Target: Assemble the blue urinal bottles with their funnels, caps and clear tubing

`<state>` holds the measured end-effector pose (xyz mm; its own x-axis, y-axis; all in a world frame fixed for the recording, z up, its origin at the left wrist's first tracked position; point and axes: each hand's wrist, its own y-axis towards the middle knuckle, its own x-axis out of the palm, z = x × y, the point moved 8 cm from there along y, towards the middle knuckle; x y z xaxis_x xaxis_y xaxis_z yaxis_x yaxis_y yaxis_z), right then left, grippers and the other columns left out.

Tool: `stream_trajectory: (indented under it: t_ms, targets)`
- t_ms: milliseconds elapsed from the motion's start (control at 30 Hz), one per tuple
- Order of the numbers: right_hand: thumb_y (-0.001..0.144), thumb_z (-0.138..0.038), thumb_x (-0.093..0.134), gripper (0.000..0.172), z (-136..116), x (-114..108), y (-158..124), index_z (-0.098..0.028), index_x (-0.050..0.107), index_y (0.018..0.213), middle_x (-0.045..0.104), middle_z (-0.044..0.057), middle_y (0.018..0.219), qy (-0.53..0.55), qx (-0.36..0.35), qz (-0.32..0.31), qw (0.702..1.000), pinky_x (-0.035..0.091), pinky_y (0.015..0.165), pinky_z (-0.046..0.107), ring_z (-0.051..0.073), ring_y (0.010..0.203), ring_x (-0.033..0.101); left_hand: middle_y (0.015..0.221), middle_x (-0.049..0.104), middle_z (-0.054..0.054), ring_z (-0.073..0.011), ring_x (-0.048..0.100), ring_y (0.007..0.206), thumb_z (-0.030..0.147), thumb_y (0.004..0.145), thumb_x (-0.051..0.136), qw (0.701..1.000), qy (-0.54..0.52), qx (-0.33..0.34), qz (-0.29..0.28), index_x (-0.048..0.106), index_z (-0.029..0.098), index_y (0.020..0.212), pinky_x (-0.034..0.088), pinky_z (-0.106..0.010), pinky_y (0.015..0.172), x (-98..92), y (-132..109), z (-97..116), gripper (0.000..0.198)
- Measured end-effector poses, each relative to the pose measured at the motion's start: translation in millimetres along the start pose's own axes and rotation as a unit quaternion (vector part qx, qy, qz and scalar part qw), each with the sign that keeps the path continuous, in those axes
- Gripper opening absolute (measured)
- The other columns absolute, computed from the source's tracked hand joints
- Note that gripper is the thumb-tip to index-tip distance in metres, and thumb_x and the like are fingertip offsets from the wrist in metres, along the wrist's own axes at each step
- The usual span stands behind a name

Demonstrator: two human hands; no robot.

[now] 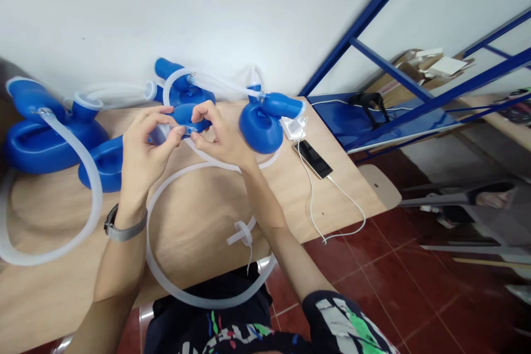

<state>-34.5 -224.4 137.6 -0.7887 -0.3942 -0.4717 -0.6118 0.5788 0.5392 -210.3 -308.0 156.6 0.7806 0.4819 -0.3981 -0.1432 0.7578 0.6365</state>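
A blue plastic urinal bottle (182, 115) is held between my two hands over the table. My left hand (151, 141), with a grey-banded watch on the wrist, grips its pale rimmed end. The fingers of my right hand (218, 135) curl round its other side, thumb near a small clear fitting (191, 130) on the blue neck. My thumbs almost meet there, and my fingers hide part of the bottle. Below my hands, a long translucent hose (207, 303) loops off the table's front edge. Its loose strap-like clip (243, 232) hangs near my right forearm.
More blue bottles with hoses stand along the wall: one at far left (53, 144), one behind my hands (170, 69) and one at right (261, 127). A phone (314, 158) on a white cable lies at the table's (290, 204) right. Beyond is a blue metal frame (373, 11).
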Motion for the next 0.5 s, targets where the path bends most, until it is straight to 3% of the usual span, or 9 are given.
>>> stream_trajectory:
  t_ms: [100,200,300,400,500]
  targets:
    - [0.102,-0.037,0.078,0.029,4.3,1.3,0.8,-0.030,0.064,0.127,0.072,0.006,0.127,0.008,0.022,0.008,1.000,0.064,0.112,0.049,0.028,0.121,0.073,0.136,0.089,0.000,-0.0337,0.084,0.137,0.048,0.109,0.087,1.000,0.005,0.014,0.014,0.089,0.035,0.126,0.066,-0.064,0.127,0.5,0.4,3.1,0.022]
    - [0.100,-0.039,0.078,0.032,8.1,1.7,1.5,-0.031,0.063,0.127,0.072,0.005,0.128,0.017,0.030,0.005,0.999,0.064,0.111,0.047,0.027,0.121,0.073,0.137,0.088,-0.002,-0.0355,0.084,0.138,0.052,0.108,0.088,0.999,0.007,0.015,0.034,0.091,0.035,0.117,0.067,-0.065,0.128,2.4,-0.7,3.5,0.020]
    - [0.102,-0.042,0.075,0.034,4.6,-0.6,1.5,-0.031,0.060,0.130,0.074,0.006,0.129,0.031,-0.010,0.007,0.999,0.063,0.111,0.048,0.027,0.118,0.073,0.135,0.088,-0.003,-0.0364,0.084,0.137,0.051,0.106,0.089,0.999,0.007,0.012,0.045,0.090,0.034,0.108,0.067,-0.066,0.127,3.5,-2.0,3.0,0.018]
    - [0.102,-0.038,0.070,0.035,-0.5,-1.9,-0.2,-0.030,0.058,0.133,0.074,0.007,0.132,0.033,-0.039,0.009,0.999,0.063,0.110,0.049,0.028,0.121,0.074,0.137,0.089,-0.002,-0.0362,0.084,0.138,0.050,0.107,0.089,0.999,0.013,0.011,0.036,0.090,0.034,0.105,0.067,-0.067,0.128,1.2,-1.8,2.4,0.016]
    - [0.099,-0.033,0.070,0.034,-0.8,0.4,-1.3,-0.031,0.061,0.132,0.074,0.007,0.133,0.001,-0.014,-0.007,1.000,0.065,0.113,0.050,0.029,0.125,0.074,0.139,0.089,0.000,-0.0361,0.084,0.140,0.053,0.108,0.089,1.000,0.013,0.007,0.010,0.092,0.035,0.110,0.070,-0.066,0.126,-2.5,-0.5,1.0,0.018]
